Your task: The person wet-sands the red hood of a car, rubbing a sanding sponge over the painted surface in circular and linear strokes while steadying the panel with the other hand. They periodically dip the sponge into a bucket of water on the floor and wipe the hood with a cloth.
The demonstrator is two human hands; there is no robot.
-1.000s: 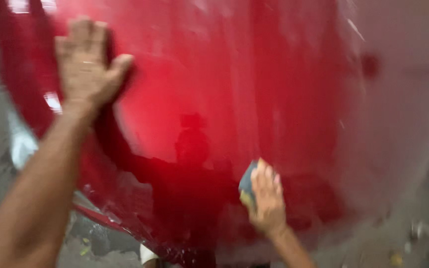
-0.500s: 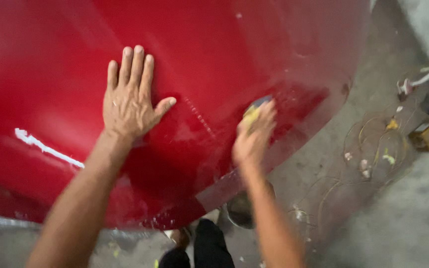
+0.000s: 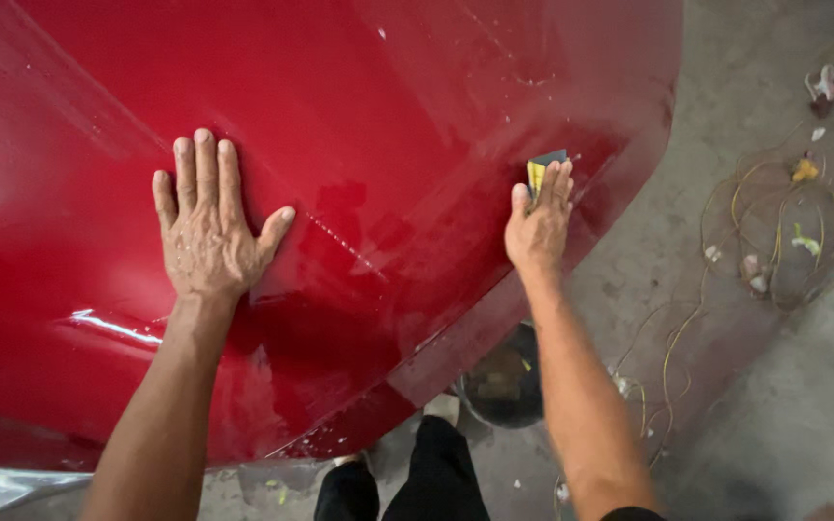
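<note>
Two bare hands at work on one large glossy red panel, which fills the frame from 9 o'clock round to 1 o'clock.

Left hand: flat on the red panel, palm down, fingers spread and pointing to 12 o'clock, thumb out toward 2 o'clock. Holds nothing.

Right hand: pressed against the panel near its lower right edge, fingers together and pointing to 12 o'clock, closed over a small pad. Pad is yellow with a dark grey face; only its upper end shows past the fingertips, touching the panel. The hands are well apart, the right at 3 o'clock of the left.

Panel surface: wet sheen, fine white specks and streaks, one bright white glint at 7 o'clock of the left hand.

Grey concrete floor: at 3 to 5 o'clock of the panel.

Tangle of thin yellow and grey wires: on the floor at 3 o'clock of the right hand, well apart from it.

Dark round bucket: on the floor under the panel edge, at 6 o'clock of the right hand, just beside the forearm.

Dark trouser legs: at the bottom edge, 6 o'clock.
</note>
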